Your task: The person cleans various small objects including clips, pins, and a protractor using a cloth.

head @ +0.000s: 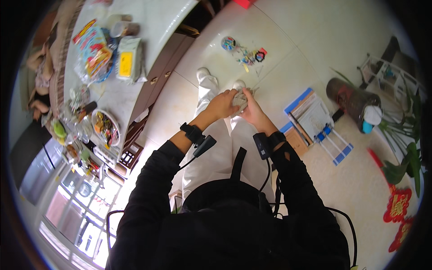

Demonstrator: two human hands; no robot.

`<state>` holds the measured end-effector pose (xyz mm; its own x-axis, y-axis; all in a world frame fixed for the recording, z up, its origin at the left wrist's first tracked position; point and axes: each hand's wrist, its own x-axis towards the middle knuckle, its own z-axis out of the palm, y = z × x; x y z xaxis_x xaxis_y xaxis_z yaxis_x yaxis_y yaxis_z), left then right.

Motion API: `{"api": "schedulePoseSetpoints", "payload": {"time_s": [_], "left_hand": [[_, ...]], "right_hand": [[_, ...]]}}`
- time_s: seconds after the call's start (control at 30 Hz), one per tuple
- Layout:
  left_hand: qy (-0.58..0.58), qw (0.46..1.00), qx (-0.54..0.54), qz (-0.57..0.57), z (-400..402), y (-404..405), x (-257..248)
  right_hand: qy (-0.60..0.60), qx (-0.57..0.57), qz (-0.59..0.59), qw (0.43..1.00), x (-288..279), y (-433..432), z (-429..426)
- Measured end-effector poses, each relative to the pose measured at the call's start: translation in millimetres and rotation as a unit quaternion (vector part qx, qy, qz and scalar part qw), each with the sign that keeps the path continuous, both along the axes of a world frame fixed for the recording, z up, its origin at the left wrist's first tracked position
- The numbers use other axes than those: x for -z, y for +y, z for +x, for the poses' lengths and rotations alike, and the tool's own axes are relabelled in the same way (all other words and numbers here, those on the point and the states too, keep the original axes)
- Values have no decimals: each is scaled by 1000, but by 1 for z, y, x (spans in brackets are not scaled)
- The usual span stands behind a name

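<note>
Both my hands meet in front of my knees around a bunched greyish cloth [239, 100]. My left hand [221, 105] closes over it from the left, and my right hand [251, 109] grips it from the right. Past my shoes, on the tiled floor, lies a small heap of colourful little items [248, 58] with a black ring-shaped band [260, 56]. A round container of colourful bits [228, 43] stands just to the left of the heap.
At left a marble-topped counter [118, 96] carries snack bags, a wipes pack [129, 60] and a round tray [116, 126]. To the right are boards and books [310, 114], a dark cylindrical vase [351, 99] and plants. Another person [44, 74] is at the far left.
</note>
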<state>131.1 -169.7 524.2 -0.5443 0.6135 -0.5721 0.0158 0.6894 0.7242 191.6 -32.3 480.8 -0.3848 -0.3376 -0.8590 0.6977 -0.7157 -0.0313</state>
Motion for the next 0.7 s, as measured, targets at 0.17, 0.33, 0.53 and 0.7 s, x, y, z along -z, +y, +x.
{"api": "schedulePoseSetpoints", "payload": {"time_s": [0.17, 0.33, 0.53, 0.7], "left_hand": [[-9, 997, 71, 17, -12, 18, 48], [-115, 980, 157, 37, -34, 32, 104], [-54, 980, 193, 13, -71, 51, 212], [13, 970, 236, -53, -101, 68, 306]], "right_hand": [[-9, 87, 33, 996, 41, 12, -15], [-44, 90, 120, 988, 129, 36, -11], [-61, 154, 256, 952, 222, 56, -17], [-83, 184, 198, 959, 300, 94, -2]]}}
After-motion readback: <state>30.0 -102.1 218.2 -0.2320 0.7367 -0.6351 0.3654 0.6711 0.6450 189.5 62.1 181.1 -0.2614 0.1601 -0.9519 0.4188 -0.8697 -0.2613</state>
